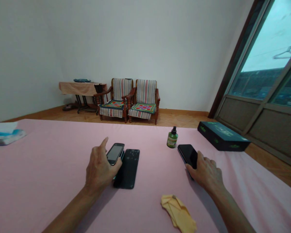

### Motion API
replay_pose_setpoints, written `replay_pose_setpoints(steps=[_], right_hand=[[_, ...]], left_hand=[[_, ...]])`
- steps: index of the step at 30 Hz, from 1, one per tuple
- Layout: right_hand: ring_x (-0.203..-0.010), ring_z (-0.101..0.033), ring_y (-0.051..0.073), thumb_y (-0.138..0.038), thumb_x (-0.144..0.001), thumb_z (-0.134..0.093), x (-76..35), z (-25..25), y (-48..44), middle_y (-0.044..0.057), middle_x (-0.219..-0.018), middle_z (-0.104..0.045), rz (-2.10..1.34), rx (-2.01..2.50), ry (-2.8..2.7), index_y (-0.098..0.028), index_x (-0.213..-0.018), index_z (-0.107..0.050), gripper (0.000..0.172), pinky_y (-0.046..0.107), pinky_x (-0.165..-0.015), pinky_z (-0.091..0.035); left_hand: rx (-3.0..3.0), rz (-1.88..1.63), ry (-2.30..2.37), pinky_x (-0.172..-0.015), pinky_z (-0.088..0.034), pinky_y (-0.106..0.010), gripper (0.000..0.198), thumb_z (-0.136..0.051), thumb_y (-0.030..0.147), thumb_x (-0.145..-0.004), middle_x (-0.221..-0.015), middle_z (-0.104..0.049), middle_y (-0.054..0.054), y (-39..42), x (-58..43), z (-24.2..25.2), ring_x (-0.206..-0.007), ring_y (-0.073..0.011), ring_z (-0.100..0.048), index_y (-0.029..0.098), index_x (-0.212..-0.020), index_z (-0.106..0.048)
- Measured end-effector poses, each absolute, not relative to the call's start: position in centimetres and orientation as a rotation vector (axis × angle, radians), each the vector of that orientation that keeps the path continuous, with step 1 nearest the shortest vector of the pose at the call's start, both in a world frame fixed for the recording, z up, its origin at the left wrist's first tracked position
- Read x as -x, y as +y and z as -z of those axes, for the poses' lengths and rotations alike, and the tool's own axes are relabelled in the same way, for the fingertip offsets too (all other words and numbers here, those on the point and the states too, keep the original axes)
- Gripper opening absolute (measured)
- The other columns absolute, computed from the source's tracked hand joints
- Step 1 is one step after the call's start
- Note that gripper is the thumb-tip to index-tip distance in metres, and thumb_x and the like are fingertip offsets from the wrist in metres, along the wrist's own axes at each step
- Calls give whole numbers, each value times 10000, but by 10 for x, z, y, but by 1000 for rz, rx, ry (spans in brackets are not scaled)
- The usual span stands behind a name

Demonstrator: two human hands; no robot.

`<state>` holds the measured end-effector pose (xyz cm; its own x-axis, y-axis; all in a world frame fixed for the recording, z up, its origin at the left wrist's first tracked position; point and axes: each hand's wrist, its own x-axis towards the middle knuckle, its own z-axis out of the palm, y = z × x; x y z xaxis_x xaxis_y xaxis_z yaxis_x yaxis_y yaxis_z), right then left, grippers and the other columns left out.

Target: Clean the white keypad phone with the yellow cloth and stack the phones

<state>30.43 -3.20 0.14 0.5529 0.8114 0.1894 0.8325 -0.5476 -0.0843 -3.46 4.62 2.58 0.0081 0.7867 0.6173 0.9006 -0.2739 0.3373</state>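
My left hand point(100, 165) is closed around a small grey-framed phone point(115, 152), thumb on its right side and index finger pointing away. A teal edge shows just beneath that phone; what it belongs to is mostly hidden. Right beside it, a larger black phone point(128, 171) with pale specks near its top lies on the pink cloth point(150, 213). On the other side, my right hand point(206, 170) grips the lower part of a black phone point(188, 153) by its edges. Nearer to me is a folded yellow cloth point(178, 213).
A green spray bottle point(172, 138) stands beyond the right-hand phone. Farther right is a dark green box point(223, 135). A white and blue packet point(5, 135) lies at the left edge. Two wooden armchairs point(145, 92) and a side table point(77, 88) stand by the wall.
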Motion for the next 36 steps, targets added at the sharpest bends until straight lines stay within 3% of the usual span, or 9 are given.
replay_pose_setpoints(steps=[8,12,15,17,19,21,25,32,36], right_hand=[[-1030,-560,392,-420,-772,-546,-301,-2,-30,207,-1070,-634,235,2600,-1330,-47,-1344,-374,704,454,-736,-468],[-1010,-558,398,-431,-744,-575,-297,-12,-36,222,-1048,-635,287,2546,-1358,-18,-1333,-393,742,428,-745,-459],[-990,-573,374,-422,-735,-588,-281,-20,-37,218,-1057,-635,293,2430,-1460,-15,-1332,-411,743,423,-825,-442],[-991,-582,354,-401,-734,-585,-263,-23,-33,202,-1057,-641,209,2312,-1552,-24,-1329,-425,723,412,-855,-437],[-1010,-586,337,-382,-726,-586,-240,-23,-27,189,-1055,-645,81,2181,-1630,-34,-1307,-458,690,393,-865,-441],[-1030,-587,325,-373,-722,-591,-215,-21,-18,186,-1087,-641,-23,2051,-1705,-45,-1306,-466,681,386,-889,-437],[-1051,-563,362,-335,-698,-618,-172,-13,2,218,-1061,-644,-110,1929,-1760,0,-1291,-473,697,430,-885,-443],[-1019,-533,362,-287,-690,-643,-135,3,20,221,-1049,-624,-80,1920,-1704,-31,-1242,-514,622,452,-841,-465],[-1031,-524,374,-289,-695,-660,-125,6,19,235,-1080,-607,-106,1918,-1714,2,-1296,-467,695,460,-840,-474]], left_hand=[[2118,1220,-1619,-862,-497,-486,775,-652,371,-747,-1072,-482,-124,48,36,-23,-1030,-326,-512,140,-1403,-310],[2077,1436,-1211,-888,-477,-479,621,-643,256,-769,-1128,-504,-148,34,34,-24,-1072,-328,-501,167,-1329,-390],[2419,1367,-657,-772,-502,-367,379,-581,106,-776,-927,-607,-78,16,24,-23,-853,-228,-582,197,-1136,-507],[2633,1146,-420,-597,-449,-315,121,-542,96,-778,-681,-578,-27,6,16,-20,-633,-181,-538,195,-846,-555],[2734,1013,-279,-470,-327,-319,176,-503,119,-780,-532,-485,-2,-2,8,-15,-491,-161,-426,210,-632,-476],[2760,979,-224,-458,-280,-329,208,-486,133,-778,-515,-468,-4,-6,3,-11,-475,-162,-396,214,-591,-447],[2772,991,-266,-471,-273,-320,194,-476,148,-781,-534,-474,-3,-6,4,-10,-489,-159,-407,212,-600,-452],[2786,1040,-331,-469,-305,-323,208,-462,160,-787,-517,-480,-10,-2,9,-18,-480,-165,-400,208,-585,-485],[2746,1100,-324,-473,-301,-321,205,-470,118,-788,-529,-493,-13,-4,8,-21,-484,-160,-391,195,-603,-511]])
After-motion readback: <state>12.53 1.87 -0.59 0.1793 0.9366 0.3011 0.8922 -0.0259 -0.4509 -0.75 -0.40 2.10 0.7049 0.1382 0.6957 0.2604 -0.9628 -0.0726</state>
